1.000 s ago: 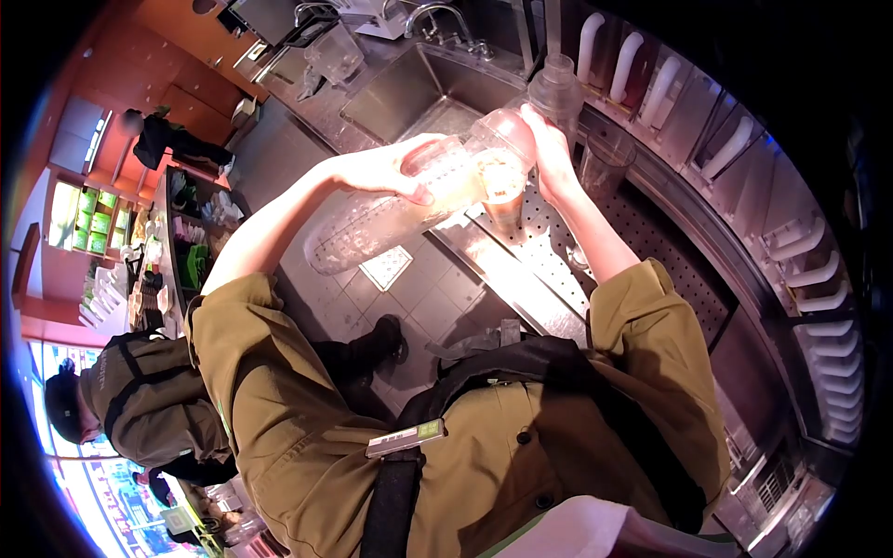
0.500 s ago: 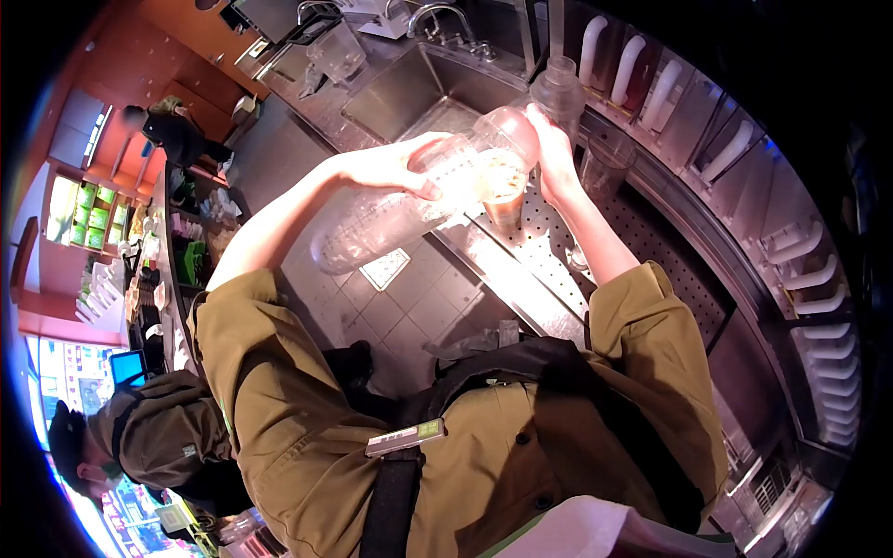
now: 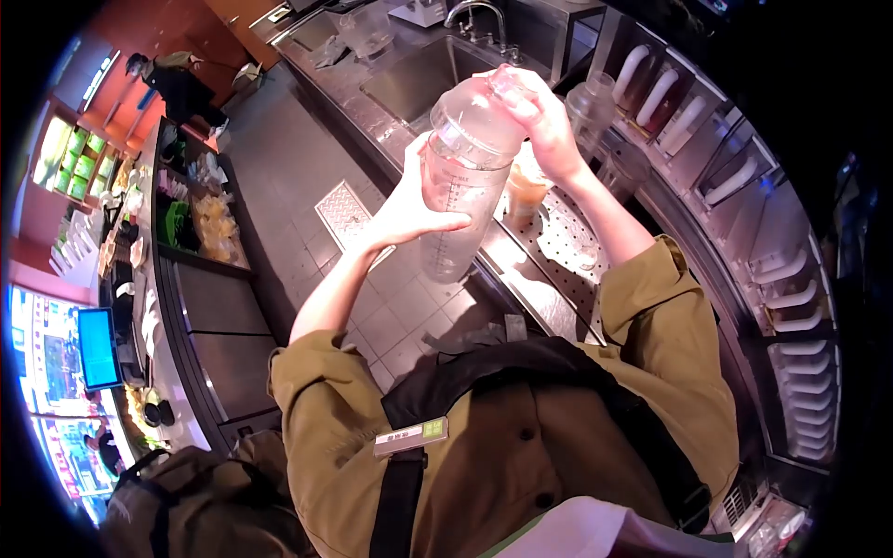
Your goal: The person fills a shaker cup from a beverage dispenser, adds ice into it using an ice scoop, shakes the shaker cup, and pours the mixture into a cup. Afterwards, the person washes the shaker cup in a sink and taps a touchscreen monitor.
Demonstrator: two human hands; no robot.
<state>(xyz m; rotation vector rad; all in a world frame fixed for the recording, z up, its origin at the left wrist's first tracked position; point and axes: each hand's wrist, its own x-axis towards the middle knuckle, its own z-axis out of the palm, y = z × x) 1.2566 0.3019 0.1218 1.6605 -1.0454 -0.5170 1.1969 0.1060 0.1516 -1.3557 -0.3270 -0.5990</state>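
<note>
A large clear shaker (image 3: pixel 456 209) with printed measuring marks stands nearly upright, leaning slightly, in front of my chest. My left hand (image 3: pixel 407 203) is wrapped round its body, thumb across the front. At the top, the fingers of my right hand (image 3: pixel 544 121) grip the domed clear lid (image 3: pixel 476 123) by its upper end. The lid meets the shaker's rim; whether it is fastened I cannot tell. Just behind the shaker, a clear cup (image 3: pixel 526 199) with a light-brown drink stands on the perforated drip tray (image 3: pixel 569 244), partly hidden by the shaker and my right hand.
Beyond my hands lies a metal sink (image 3: pixel 395 91) with a curved faucet (image 3: pixel 476 19). Other clear containers (image 3: pixel 590 104) stand right of my right hand. White-handled dispensers (image 3: pixel 659 100) line the right side. A co-worker (image 3: pixel 177 88) is at the far left; another person's clothed back (image 3: pixel 209 502) is close at lower left.
The shaker has swung from tilted over the cup to nearly upright. The lid in my right hand has come onto its top. My view has shifted, and the far co-worker has straightened somewhat.
</note>
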